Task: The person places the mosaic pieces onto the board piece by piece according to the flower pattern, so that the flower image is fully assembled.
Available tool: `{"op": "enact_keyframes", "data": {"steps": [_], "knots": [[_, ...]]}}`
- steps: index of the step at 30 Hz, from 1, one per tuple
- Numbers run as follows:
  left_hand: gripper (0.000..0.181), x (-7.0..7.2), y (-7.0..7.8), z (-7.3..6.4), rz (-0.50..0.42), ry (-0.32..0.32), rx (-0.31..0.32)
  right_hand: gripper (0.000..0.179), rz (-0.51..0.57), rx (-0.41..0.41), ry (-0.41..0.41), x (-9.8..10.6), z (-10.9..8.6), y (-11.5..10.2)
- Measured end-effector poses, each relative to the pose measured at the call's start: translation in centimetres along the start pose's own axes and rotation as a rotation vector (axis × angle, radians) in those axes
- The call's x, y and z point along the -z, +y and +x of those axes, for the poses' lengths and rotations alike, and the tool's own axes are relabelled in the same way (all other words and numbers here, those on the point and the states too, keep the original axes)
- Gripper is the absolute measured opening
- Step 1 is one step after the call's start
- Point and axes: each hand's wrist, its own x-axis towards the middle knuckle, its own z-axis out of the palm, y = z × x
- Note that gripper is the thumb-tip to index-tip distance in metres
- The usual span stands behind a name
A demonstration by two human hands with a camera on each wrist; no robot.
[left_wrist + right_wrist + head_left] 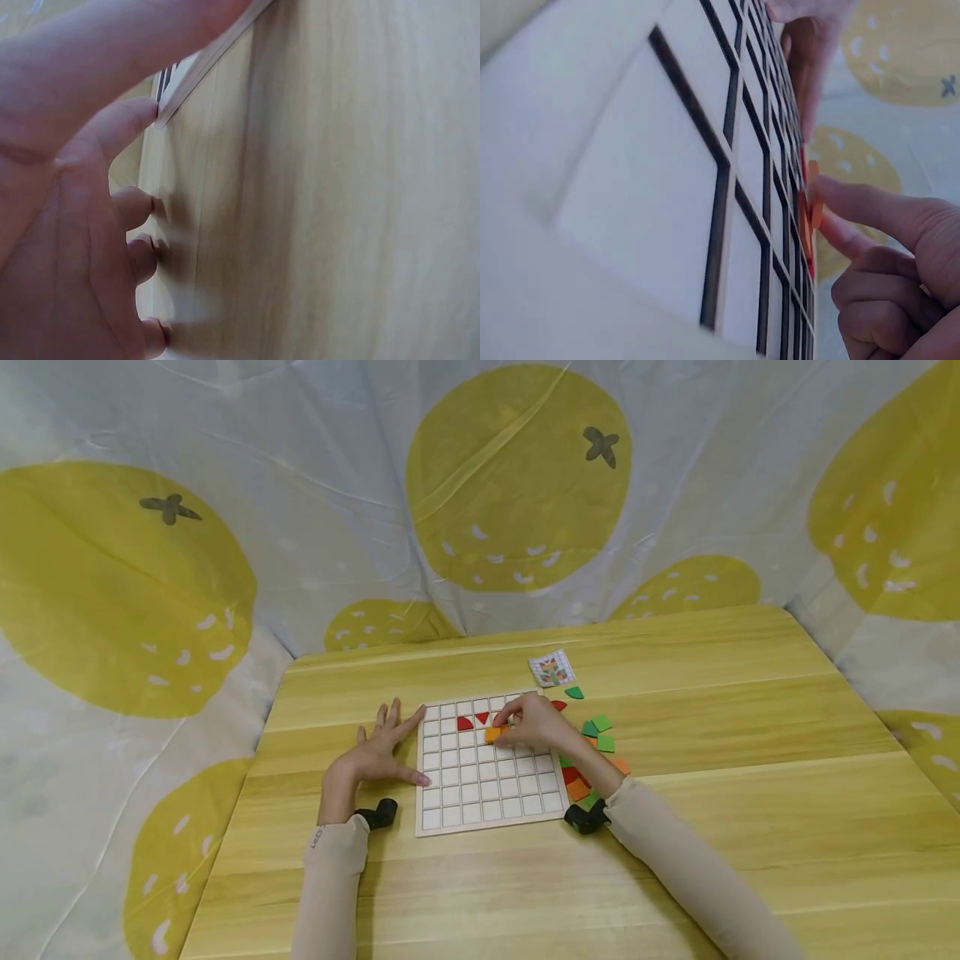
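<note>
One card (552, 669) beyond board (469, 792); right forearm (597, 768) partly covers loose tiles (606, 743).

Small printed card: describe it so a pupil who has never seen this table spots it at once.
On the wooden table, find the pale gridded board. Just past its far right corner lies a small card. Unlike the plain single-coloured tiles nearby, it is whitish with a multicoloured picture printed on its grid.

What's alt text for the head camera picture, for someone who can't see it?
A person's right hand pinches a flat orange tile over a square, pale wooden grid board, while the outspread left hand touches the board's left edge. Red, green and orange tiles lie right of the board on a yellowish wooden table.
</note>
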Motion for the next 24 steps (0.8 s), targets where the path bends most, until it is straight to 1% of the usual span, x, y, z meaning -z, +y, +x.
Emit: {"op": "enact_keyframes", "data": {"steps": [4,7,11,18,24], "knots": [[0.127,0.17,0.04,-0.05,0.009,0.006,-0.004,0.02,-0.028,0.001,0.005,-0.51,0.41,-0.6],[0.126,0.27,0.1,0.01,0.012,0.009,-0.009,0.02,-0.007,-0.003,0.006,-0.44,0.43,-0.72],[0.126,0.37,0.14,0.03,0.013,0.01,-0.009,0.019,0.019,-0.003,0.002,-0.4,0.5,-0.49],[0.126,0.31,0.08,-0.13,0.016,0.01,-0.003,0.018,0.022,0.039,-0.009,-0.81,0.92,-0.23],[0.126,-0.01,-0.16,-0.12,0.015,0.007,0.001,0.018,0.033,0.034,-0.015,-1.15,1.0,0.07]]}}
